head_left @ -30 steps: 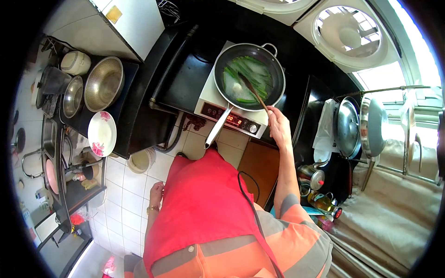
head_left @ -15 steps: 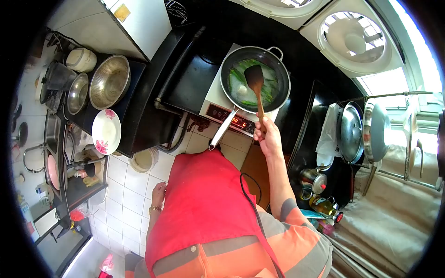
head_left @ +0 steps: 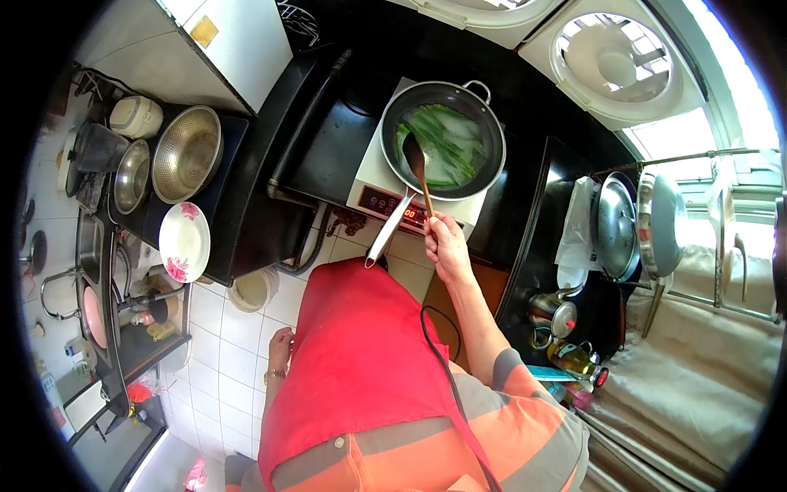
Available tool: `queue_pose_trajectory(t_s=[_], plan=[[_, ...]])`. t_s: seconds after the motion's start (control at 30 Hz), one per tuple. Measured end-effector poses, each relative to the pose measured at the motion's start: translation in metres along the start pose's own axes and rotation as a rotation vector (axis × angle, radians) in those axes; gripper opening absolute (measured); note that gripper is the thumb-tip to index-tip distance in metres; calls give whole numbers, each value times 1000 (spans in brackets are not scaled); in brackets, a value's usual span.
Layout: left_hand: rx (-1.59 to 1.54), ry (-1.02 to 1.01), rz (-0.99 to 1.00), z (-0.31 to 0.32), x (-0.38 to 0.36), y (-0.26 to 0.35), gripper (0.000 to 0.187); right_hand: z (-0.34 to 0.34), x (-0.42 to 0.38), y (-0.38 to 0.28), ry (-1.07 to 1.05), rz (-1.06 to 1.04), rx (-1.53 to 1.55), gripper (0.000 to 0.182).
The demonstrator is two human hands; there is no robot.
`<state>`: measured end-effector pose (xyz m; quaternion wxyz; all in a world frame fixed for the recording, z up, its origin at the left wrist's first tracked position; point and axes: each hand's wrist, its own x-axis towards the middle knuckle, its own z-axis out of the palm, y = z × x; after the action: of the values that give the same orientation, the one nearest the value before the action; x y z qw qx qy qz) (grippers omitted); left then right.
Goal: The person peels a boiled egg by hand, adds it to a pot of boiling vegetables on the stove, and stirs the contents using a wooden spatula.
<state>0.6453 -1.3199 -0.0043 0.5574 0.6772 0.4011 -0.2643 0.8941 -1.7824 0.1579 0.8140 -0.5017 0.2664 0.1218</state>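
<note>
My right hand (head_left: 447, 243) is closed around the handle of a wooden spatula (head_left: 416, 160). Its dark blade dips into the left part of a black frying pan (head_left: 493, 139). Long green vegetables (head_left: 447, 139) lie in cloudy liquid there, bunched through the middle of the pan. Under the pan is a white induction cooker (head_left: 373, 168) with a lit red display, and the pan's pale handle (head_left: 388, 230) points toward me. My left hand (head_left: 280, 351), with a watch at the wrist, hangs beside the red apron (head_left: 361, 353); its fingers are mostly hidden.
To the left, a perforated metal bowl (head_left: 188, 154) and a flowered plate (head_left: 185, 242) sit by the counter edge. A bucket (head_left: 252, 290) stands on the tiled floor. On the right are a kettle (head_left: 553, 318), an oil bottle (head_left: 574, 358) and a hanging lid (head_left: 616, 225).
The spatula has swung from the pan's middle to its left side, its blade now turned edge-on. My right hand has shifted left, and the greens are gathered more to the middle.
</note>
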Motion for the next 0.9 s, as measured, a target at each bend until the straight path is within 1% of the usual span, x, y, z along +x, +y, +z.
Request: queue_pose_trajectory(t_s=[0.2, 0.27, 0.3, 0.37, 0.47, 0.57, 0.67, 0.9], plan=[[-19, 9, 5, 1, 0, -2, 30, 4, -2, 0, -4, 18, -20, 30], [-57, -5, -17, 1, -2, -3, 31, 6, -3, 1, 0, 21, -55, 36], [-59, -1, -17, 2, -4, 1, 31, 7, -4, 0, -5, 22, -55, 36], [-16, 2, -3, 3, -10, 9, 32, 10, -8, -3, 1, 27, -92, 41], [-21, -3, -11, 2, -7, 4, 32, 14, -10, -6, -8, 20, -131, 45], [-35, -18, -10, 0, 1, -7, 32, 13, -9, -6, -22, 16, -141, 47], [48, -12, 26, -1, -3, -1, 31, 14, -8, -7, -9, 21, -180, 48], [31, -1, 21, 2, -12, 9, 31, 15, -6, -7, -33, 23, -177, 48]])
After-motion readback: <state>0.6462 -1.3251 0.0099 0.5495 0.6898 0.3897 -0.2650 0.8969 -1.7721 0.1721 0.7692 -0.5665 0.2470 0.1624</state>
